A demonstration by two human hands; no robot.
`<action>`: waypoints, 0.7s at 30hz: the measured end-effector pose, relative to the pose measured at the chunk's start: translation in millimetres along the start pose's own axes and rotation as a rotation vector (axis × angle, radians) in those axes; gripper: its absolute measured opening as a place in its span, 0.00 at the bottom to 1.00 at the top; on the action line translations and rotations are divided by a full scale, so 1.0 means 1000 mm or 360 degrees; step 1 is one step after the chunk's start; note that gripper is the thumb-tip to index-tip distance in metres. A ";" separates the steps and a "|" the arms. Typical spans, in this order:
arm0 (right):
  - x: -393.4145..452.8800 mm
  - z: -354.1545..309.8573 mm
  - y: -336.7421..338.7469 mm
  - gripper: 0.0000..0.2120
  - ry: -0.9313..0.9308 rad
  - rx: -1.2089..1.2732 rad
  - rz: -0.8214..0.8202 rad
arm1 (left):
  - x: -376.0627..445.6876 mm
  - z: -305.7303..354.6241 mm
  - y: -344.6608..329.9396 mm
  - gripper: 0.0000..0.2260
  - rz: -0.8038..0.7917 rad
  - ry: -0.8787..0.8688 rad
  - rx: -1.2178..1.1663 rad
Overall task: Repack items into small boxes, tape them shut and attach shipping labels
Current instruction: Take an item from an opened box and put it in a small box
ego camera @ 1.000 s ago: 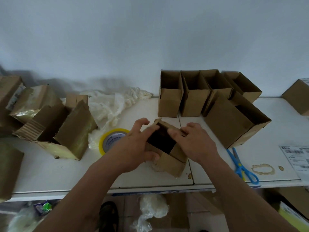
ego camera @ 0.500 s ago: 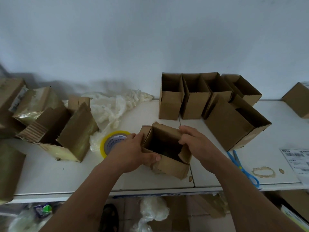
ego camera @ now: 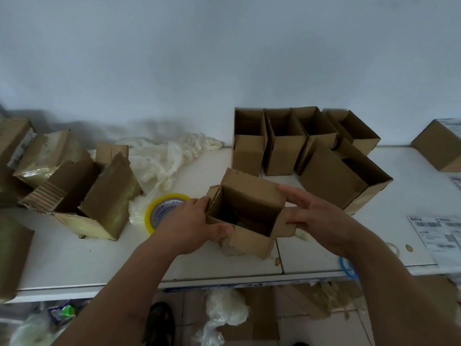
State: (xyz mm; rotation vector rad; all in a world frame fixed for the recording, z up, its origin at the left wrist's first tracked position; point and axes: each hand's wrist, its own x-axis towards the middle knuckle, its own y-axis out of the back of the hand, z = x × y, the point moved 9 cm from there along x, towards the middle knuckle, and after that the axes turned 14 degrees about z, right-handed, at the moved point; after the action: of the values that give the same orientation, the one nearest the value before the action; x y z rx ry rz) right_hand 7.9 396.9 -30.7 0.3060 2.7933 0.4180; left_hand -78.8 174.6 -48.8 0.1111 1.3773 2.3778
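Person's at a white table (ego camera: 74,258), both hands on a small cardboard box (ego camera: 252,196) near the front edge, roughly centre. Box is open at the top, flaps up, tilted a bit toward the person; something dark sits inside, prob. the packed item, but it's too dim to tell what. Left hand (ego camera: 189,226) grips the box's left wall, thumb curled over the near rim, fingers wrapped round the outside. Right hand (ego camera: 314,216) holds the right side: index finger stretched along the back flap's edge, thumb and other fingers pinching the right-hand flap.

Just left of the left hand, partly hidden by it, a roll of yellow-edged packing tape (ego camera: 162,211) lies flat. Behind that, a heap of crumpled whitish plastic wrap (ego camera: 164,158). Further left, a bigger torn-open carton (ego camera: 82,193) w/ ragged flaps, and more taped cartons at the table's far left end.

Behind the held box, a row of four empty open boxes (ego camera: 284,151) stands against the wall, touching side to side; a larger open box (ego camera: 344,181) lies tipped just in front of them, near the right hand. Shipping labels (ego camera: 436,231) lie at the table's right end. Blue scissors handle (ego camera: 348,267) peeks out beside the right forearm. One closed box (ego camera: 436,151) sits far right.
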 end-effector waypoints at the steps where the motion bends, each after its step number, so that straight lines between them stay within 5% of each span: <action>1: -0.002 0.002 0.003 0.25 0.0007 -0.0070 -0.0021 | -0.001 0.001 0.001 0.38 0.0021 -0.0016 0.0012; 13: 0.006 0.011 0.006 0.27 0.0083 -0.0518 0.0078 | 0.000 0.010 0.016 0.39 0.0236 -0.0191 0.0099; 21: 0.010 -0.012 -0.019 0.25 0.0440 -0.0976 0.0291 | 0.003 0.004 0.040 0.24 0.0634 -0.0241 0.0354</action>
State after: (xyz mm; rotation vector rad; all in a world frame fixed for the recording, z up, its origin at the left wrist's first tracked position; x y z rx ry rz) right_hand -8.8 378.9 -27.9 0.3777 2.7188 1.4091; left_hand -91.7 161.3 -12.7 0.6694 1.6652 2.4457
